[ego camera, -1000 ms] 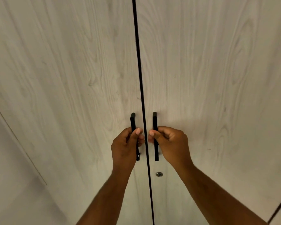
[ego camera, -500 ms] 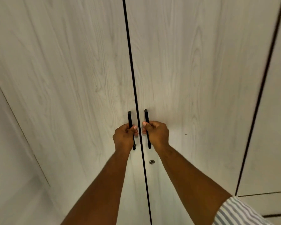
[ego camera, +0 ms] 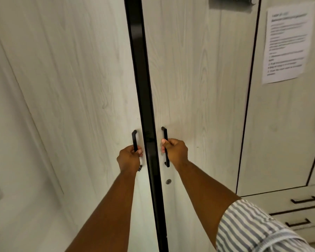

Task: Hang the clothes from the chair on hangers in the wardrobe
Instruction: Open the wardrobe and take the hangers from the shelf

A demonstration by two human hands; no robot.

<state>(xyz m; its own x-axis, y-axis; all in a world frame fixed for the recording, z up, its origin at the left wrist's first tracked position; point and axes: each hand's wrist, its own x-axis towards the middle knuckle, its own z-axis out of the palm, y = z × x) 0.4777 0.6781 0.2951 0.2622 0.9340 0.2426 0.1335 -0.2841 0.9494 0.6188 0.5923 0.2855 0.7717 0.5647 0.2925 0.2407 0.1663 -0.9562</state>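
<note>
Two pale wood-grain wardrobe doors fill the view, the left door point(ego camera: 76, 88) and the right door point(ego camera: 198, 88). A dark gap point(ego camera: 144, 88) runs between them, so they stand slightly apart. My left hand point(ego camera: 129, 158) grips the black left handle point(ego camera: 134, 140). My right hand point(ego camera: 174, 150) grips the black right handle point(ego camera: 165, 135). The inside of the wardrobe is too dark to make out. No clothes, chair or hangers are in view.
A round lock point(ego camera: 168, 181) sits below the right handle. Another wardrobe door to the right carries a printed paper notice point(ego camera: 287, 44). Drawers with black handles point(ego camera: 303, 200) are at the lower right. A plain wall point(ego camera: 7, 142) is on the left.
The thin seam between the doors has widened into a dark gap as both hands pull the handles apart. The view has drawn back, bringing the notice and drawers into sight.
</note>
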